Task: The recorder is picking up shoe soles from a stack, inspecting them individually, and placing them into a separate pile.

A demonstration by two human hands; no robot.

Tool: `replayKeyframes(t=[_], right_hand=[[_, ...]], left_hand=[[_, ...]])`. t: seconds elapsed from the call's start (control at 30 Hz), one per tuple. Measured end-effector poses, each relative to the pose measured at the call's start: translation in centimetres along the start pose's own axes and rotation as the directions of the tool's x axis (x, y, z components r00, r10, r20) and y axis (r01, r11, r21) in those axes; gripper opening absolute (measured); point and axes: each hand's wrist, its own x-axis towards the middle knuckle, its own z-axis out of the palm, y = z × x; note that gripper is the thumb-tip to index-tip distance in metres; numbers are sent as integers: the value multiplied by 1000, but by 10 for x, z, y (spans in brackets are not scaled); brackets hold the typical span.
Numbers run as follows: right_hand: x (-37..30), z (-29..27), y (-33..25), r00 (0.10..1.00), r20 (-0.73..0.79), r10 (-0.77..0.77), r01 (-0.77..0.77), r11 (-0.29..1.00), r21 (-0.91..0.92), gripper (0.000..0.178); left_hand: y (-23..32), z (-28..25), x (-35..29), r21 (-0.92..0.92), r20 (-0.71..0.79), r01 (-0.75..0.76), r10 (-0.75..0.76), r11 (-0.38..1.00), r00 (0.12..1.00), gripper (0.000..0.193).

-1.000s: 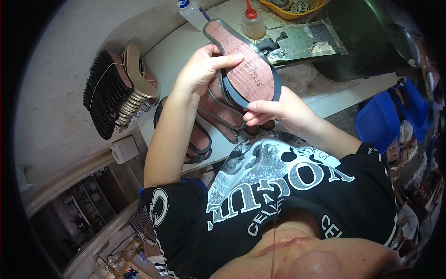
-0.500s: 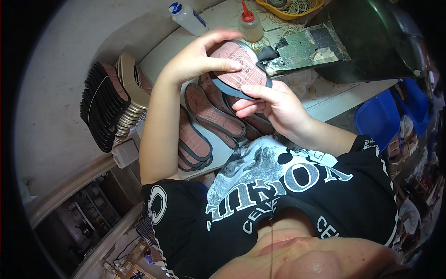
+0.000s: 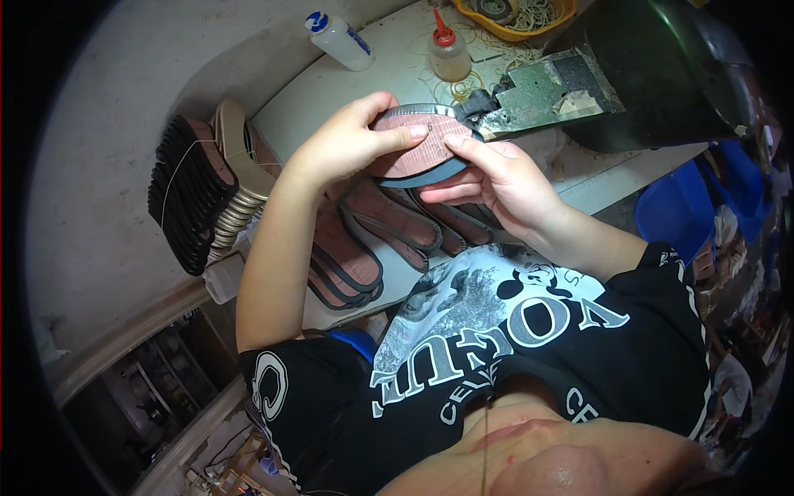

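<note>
Between my two hands is a shoe insole [image 3: 430, 159], pink on its upper face with a dark rim. My left hand [image 3: 343, 140] grips its left side, thumb lying on the pink face. From the right, my right hand [image 3: 517, 182] pinches it, thumb on top and fingers curled underneath. The insole's far edge is close to a black machine tip [image 3: 477, 107] at the end of a green metal plate [image 3: 550, 93]; I cannot tell whether they touch. More pink insoles [image 3: 351, 260] with dark rims lie overlapping on the white table, below my hands.
A tied bundle of black-edged insoles [image 3: 192, 186] and a beige stack [image 3: 237, 161] stand by the wall at left. Beyond my hands are a red-capped bottle [image 3: 451, 58], a blue-capped bottle [image 3: 343, 45] and a yellow basket [image 3: 506, 31]. A dark green machine body [image 3: 662, 74] fills the far right.
Both hands have come slightly nearer to me with the insole. It is now tilted, showing a narrower pink face. The left fingers, raised before, have come down onto its far edge.
</note>
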Motion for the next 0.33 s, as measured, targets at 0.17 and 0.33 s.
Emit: replayKeyframes(t=[0.17, 0.33], right_hand=[[-1, -1, -1, 1000, -22, -2, 1, 999, -34, 41], [-5, -5, 11, 1000, 7, -29, 30, 962, -270, 42]], left_hand=[[0, 6, -6, 50, 6, 101, -101, 994, 995, 43], [16, 16, -18, -89, 34, 271, -269, 959, 963, 45]])
